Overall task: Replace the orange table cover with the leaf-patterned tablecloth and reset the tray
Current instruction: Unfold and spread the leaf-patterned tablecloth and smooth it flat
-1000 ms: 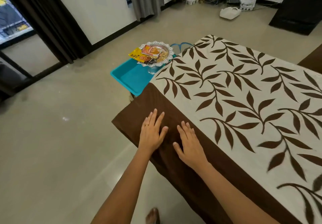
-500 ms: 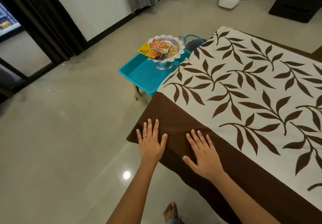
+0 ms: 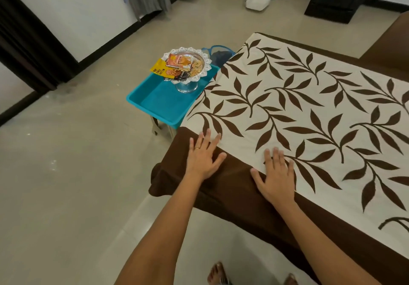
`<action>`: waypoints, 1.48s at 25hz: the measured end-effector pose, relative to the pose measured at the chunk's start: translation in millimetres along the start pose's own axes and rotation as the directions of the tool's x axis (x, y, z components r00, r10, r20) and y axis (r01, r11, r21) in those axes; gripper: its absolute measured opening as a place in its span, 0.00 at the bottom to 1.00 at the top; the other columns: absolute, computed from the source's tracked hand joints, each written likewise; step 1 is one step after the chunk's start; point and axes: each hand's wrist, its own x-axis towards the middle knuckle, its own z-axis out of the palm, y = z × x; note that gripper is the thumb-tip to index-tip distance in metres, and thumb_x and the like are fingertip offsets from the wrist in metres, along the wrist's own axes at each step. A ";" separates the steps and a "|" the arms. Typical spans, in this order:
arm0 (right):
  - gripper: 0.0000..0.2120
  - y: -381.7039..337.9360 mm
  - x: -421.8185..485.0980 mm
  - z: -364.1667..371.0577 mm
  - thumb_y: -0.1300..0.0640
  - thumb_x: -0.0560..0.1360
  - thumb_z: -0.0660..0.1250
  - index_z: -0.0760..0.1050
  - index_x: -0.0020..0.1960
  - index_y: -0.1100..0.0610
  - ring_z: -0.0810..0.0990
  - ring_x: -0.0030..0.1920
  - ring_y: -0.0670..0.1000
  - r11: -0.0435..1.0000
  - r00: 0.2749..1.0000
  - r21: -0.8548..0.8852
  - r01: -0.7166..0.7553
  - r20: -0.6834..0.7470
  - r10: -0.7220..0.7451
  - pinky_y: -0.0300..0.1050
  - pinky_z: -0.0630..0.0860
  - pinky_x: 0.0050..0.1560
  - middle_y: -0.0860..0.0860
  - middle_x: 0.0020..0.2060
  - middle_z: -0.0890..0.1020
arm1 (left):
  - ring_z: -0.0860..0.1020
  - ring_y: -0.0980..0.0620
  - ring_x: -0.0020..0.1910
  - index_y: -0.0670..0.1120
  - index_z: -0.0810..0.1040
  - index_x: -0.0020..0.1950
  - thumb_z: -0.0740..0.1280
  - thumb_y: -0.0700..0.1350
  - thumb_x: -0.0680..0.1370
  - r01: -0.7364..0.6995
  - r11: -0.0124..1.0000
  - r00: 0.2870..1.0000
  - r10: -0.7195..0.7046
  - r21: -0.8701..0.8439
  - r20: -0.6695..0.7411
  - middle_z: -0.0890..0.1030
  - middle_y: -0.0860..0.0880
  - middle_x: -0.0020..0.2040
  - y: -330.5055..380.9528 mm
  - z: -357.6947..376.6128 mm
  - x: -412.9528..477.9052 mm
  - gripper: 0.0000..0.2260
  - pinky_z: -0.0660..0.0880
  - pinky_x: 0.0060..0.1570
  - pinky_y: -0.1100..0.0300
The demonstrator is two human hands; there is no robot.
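Leaf-patterned tablecloth (image 3: 309, 112) lies flat now that my left hand (image 3: 202, 159) and right hand (image 3: 276, 178), flat and spread, slid forward; tray (image 3: 155, 104) ahead comes next.

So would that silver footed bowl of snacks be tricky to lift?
Probably top-heavy: the silver bowl spreads wide over a narrow foot, so a push may tip it. The snack packets lie loose, the yellow one overhanging the rim, so tilting could spill them. The blue tray under it looks smooth, so it might skid.
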 end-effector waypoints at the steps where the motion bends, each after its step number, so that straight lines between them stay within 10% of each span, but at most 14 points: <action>1: 0.39 -2.9 3.7 3.4 0.31 0.76 0.42 0.46 0.79 0.54 0.44 0.78 0.55 0.999 1.000 -0.034 0.019 0.011 -0.019 0.57 0.42 0.76 0.55 0.78 0.48 | 0.43 0.46 0.78 0.59 0.43 0.78 0.46 0.66 0.79 0.023 0.999 0.999 -0.024 0.044 0.021 0.45 0.49 0.80 -7.4 4.3 4.0 0.30 0.36 0.73 0.46; 12: 0.40 -66.4 23.6 13.8 0.31 0.76 0.45 0.43 0.79 0.54 0.44 0.78 0.55 0.990 0.989 0.001 0.138 0.044 -0.138 0.58 0.44 0.76 0.54 0.78 0.46 | 0.48 0.45 0.78 0.60 0.47 0.78 0.42 0.69 0.77 0.185 0.982 0.982 -0.186 -0.025 -0.035 0.49 0.50 0.79 -69.5 -5.2 -11.6 0.31 0.38 0.74 0.46; 17: 0.34 -75.3 23.1 5.4 0.37 0.78 0.43 0.42 0.79 0.52 0.41 0.78 0.50 0.954 0.961 0.200 0.222 0.122 -0.249 0.56 0.46 0.77 0.50 0.78 0.44 | 0.50 0.44 0.78 0.45 0.65 0.74 0.45 0.67 0.77 0.289 0.955 0.942 -0.272 0.062 -0.198 0.55 0.44 0.78 -51.8 -15.2 -23.5 0.35 0.39 0.74 0.48; 21: 0.26 -27.0 15.0 -15.4 0.49 0.82 0.53 0.57 0.77 0.56 0.52 0.77 0.51 0.970 0.993 0.240 0.028 -0.117 0.000 0.57 0.57 0.75 0.53 0.77 0.58 | 0.52 0.47 0.78 0.45 0.66 0.73 0.56 0.59 0.80 -0.004 0.995 0.978 -0.018 -0.103 -0.208 0.57 0.44 0.78 23.5 -19.0 11.9 0.26 0.49 0.76 0.48; 24: 0.33 10.2 -4.6 -10.6 0.40 0.79 0.49 0.53 0.78 0.57 0.46 0.77 0.59 0.977 0.975 0.072 -0.199 -0.086 0.205 0.59 0.46 0.75 0.60 0.77 0.53 | 0.43 0.50 0.78 0.55 0.52 0.78 0.51 0.63 0.80 -0.224 0.971 0.975 0.223 -0.080 -0.020 0.48 0.48 0.79 59.3 6.3 21.5 0.29 0.44 0.75 0.44; 33: 0.34 -1.5 -0.1 -5.3 0.38 0.79 0.39 0.42 0.78 0.58 0.36 0.76 0.58 0.992 0.995 0.116 -0.044 0.096 0.033 0.57 0.38 0.76 0.63 0.77 0.43 | 0.43 0.48 0.78 0.57 0.49 0.78 0.47 0.63 0.80 -0.024 0.997 0.999 0.021 0.067 0.033 0.48 0.50 0.79 39.2 16.8 24.4 0.28 0.38 0.73 0.42; 37: 0.28 39.0 -13.2 -26.0 0.46 0.82 0.45 0.49 0.79 0.55 0.40 0.77 0.50 0.953 0.996 0.301 -0.003 -0.084 0.030 0.52 0.45 0.77 0.55 0.78 0.49 | 0.45 0.49 0.78 0.52 0.55 0.78 0.49 0.62 0.80 -0.167 0.979 0.985 0.161 -0.115 -0.057 0.51 0.47 0.79 98.5 14.6 4.8 0.28 0.39 0.74 0.47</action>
